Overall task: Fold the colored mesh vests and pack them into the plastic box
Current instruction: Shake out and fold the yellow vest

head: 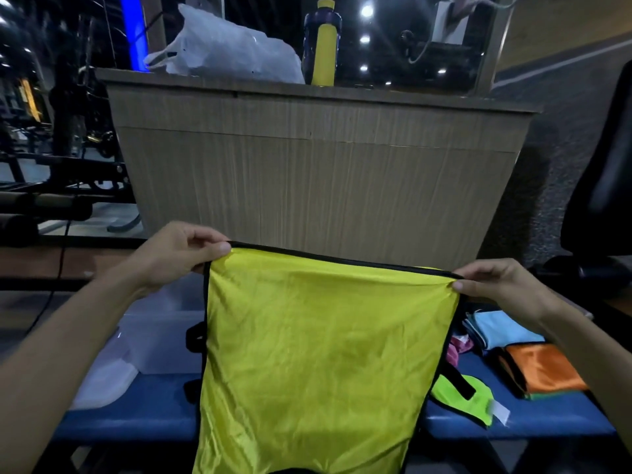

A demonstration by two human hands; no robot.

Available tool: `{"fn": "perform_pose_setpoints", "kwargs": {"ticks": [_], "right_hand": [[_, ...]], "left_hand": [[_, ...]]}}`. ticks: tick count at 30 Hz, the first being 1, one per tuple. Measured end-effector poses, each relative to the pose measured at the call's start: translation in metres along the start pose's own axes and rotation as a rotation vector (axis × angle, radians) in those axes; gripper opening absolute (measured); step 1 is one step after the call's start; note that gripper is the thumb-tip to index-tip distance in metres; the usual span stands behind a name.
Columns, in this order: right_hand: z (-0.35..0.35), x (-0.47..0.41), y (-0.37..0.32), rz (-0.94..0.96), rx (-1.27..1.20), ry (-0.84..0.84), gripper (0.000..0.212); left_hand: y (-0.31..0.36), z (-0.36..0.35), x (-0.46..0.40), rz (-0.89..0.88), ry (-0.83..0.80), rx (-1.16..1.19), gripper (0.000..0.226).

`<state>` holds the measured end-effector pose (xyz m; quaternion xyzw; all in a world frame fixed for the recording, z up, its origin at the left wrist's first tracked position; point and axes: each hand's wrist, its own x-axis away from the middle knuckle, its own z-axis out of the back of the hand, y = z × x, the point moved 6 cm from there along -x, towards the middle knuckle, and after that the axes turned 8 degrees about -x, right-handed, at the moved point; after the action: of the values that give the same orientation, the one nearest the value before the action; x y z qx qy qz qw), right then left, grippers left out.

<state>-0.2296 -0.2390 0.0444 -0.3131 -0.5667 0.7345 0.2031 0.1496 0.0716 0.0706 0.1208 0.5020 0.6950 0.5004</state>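
Observation:
A yellow mesh vest (318, 350) with black trim hangs in front of me, stretched flat by its top edge. My left hand (178, 254) pinches the top left corner and my right hand (496, 285) pinches the top right corner. The vest hides much of the blue bench (533, 425) below. A clear plastic box (160, 340) sits on the bench at the left, with its lid (102, 384) lying beside it. To the right lie an orange folded vest (543, 371), a light blue one (502, 328), a pink one (456, 350) and a green one (468, 398).
A wooden counter (321, 165) stands close behind the bench, carrying a white plastic bag (225, 49) and a yellow bottle (323, 42). A black chair (602, 186) is at the right. Dark gym equipment (61, 186) fills the left.

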Motion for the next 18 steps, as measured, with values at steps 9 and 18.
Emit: {"fn": "perform_pose_setpoints", "kwargs": {"ticks": [9,18], "right_hand": [[-0.005,0.005,-0.004,-0.091,-0.457,0.052,0.054],[-0.010,0.004,-0.015,-0.088,-0.538,0.235,0.013]], "left_hand": [[0.004,-0.018,0.015,0.171,-0.189,0.379,0.067],[0.017,-0.027,0.024,0.134,-0.114,0.418,0.060]]}}
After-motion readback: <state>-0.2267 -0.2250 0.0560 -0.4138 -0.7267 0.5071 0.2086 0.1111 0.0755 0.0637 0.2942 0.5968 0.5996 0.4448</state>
